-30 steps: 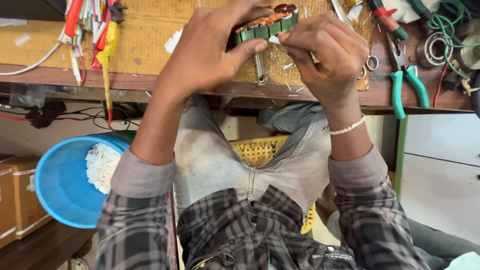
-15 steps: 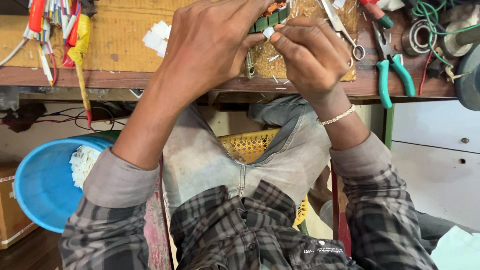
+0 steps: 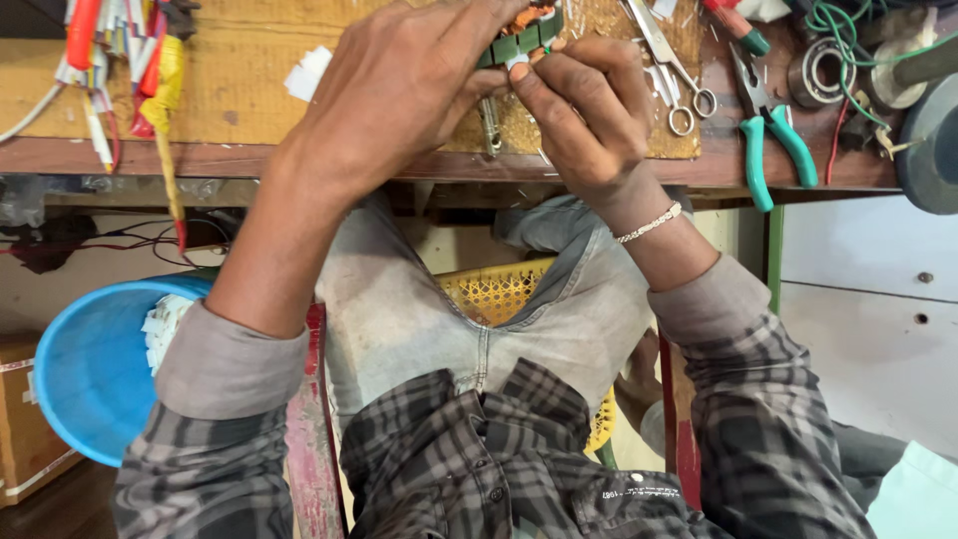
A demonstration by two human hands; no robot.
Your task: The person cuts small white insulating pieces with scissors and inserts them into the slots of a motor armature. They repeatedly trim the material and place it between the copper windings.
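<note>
My left hand (image 3: 399, 85) grips a small green part with copper-orange windings (image 3: 524, 30) over the wooden workbench (image 3: 230, 150). Most of that part is hidden behind my fingers. My right hand (image 3: 584, 110) meets it from the right, its fingertips pinching a small white piece (image 3: 517, 62) against the part's lower edge. A thin bracelet sits on my right wrist. Both arms wear grey cuffs and plaid sleeves.
Scissors (image 3: 671, 65) and teal-handled pliers (image 3: 773, 140) lie on the bench to the right, near coiled green wire (image 3: 848, 25). Coloured wires and tools (image 3: 130, 70) hang at the left. A blue tub (image 3: 90, 369) stands below left, a yellow basket (image 3: 499, 294) under my knees.
The view has shifted so that my hands and the part sit higher and further right in the frame. My grip on the part stays the same.
</note>
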